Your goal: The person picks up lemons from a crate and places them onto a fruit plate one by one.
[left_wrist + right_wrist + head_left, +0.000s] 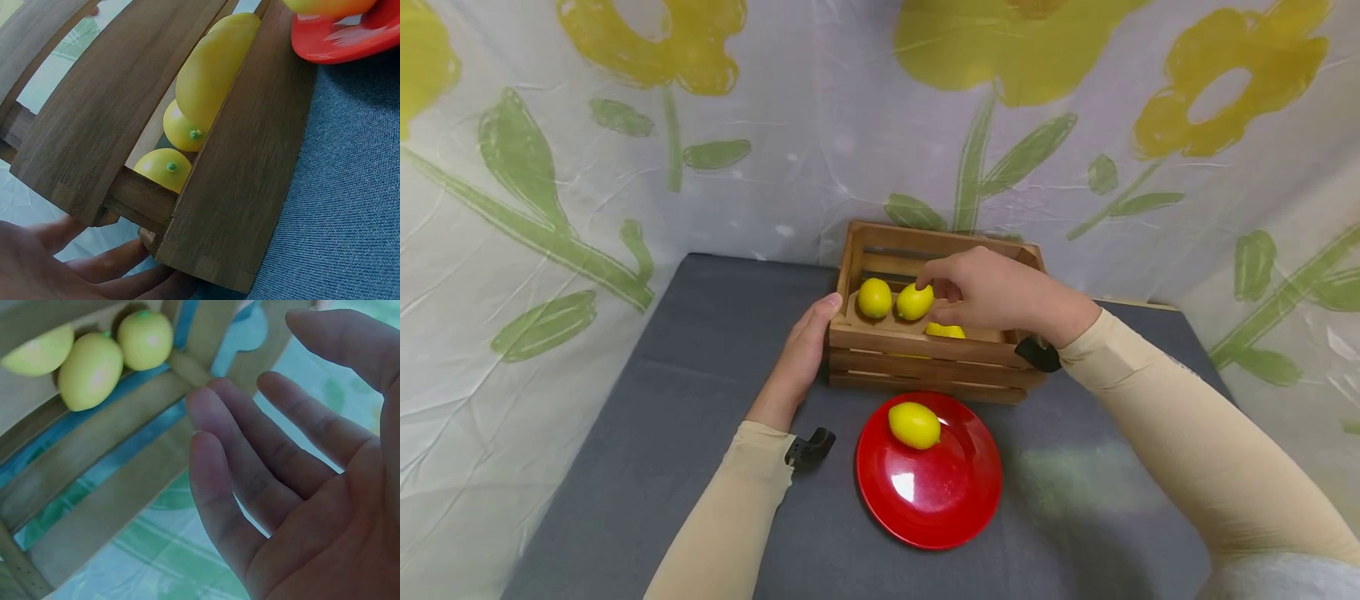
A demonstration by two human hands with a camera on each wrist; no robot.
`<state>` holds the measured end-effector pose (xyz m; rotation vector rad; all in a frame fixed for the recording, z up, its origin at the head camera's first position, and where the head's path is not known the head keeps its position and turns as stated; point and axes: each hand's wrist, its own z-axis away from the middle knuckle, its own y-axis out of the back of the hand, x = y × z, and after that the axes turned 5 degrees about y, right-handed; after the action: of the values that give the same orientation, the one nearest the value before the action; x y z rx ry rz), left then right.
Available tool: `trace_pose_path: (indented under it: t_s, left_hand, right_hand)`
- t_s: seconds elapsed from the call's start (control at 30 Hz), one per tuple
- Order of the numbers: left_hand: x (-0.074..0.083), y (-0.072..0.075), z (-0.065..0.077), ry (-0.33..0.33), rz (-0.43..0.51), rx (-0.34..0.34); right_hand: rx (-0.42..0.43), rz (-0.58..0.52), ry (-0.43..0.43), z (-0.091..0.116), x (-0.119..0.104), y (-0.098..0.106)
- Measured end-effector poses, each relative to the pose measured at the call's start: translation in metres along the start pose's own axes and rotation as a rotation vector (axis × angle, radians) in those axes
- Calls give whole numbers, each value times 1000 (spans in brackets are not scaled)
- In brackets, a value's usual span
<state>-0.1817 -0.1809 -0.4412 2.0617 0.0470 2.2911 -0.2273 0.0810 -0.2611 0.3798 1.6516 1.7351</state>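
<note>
three lemons (pixel 913 303) sit in the crate (pixel 880 339) my left hand (pixel 801 350) steadies, straight-fingered; from here, my loose, empty right hand (pixel 992 287) seems at pickup, next needing a pinch.

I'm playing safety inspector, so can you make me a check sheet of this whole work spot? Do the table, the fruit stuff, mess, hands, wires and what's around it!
Surface: dark grey table.
Job's things: wooden crate with at least three lemons inside; red plate in front of it, one lemon on it.
Clutter: nothing seen.
Hands: the left hand touches the crate's left end; the right hand is over the crate, holding nothing.
Cables: nothing seen.
Surroundings: pale sheet with yellow flowers and green leaves, behind and at both sides.
</note>
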Motion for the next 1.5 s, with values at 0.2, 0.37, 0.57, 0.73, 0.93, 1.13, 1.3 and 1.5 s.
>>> trace_pose_path:
  t_s: [0.2, 0.37, 0.57, 0.73, 0.93, 1.13, 1.3, 1.5]
  left_hand:
    - [0, 1, -1, -12, -1, -5]
    - [0, 1, 0, -14, 1, -7]
    - [1, 2, 2, -24, 2, -10]
    - [2, 3, 0, -32, 12, -4]
    - [0, 2, -2, -16, 15, 2]
    - [-3, 1, -2, 8, 9, 0]
    - [-2, 1, -2, 0, 18, 0]
    - [0, 1, 0, 9, 14, 11]
  right_hand:
    - [-54, -2, -34, -13, 21, -3]
    - [-138, -56, -103, -25, 36, -8]
    - [-280, -29, -167, -39, 45, -13]
    - [-332, 16, -157, -50, 48, -15]
    - [-399, 65, -144, -60, 56, -29]
    - [-443, 52, -140, -62, 61, -44]
    - [-448, 50, -112, -64, 62, -48]
    - [-495, 35, -142, -67, 62, -52]
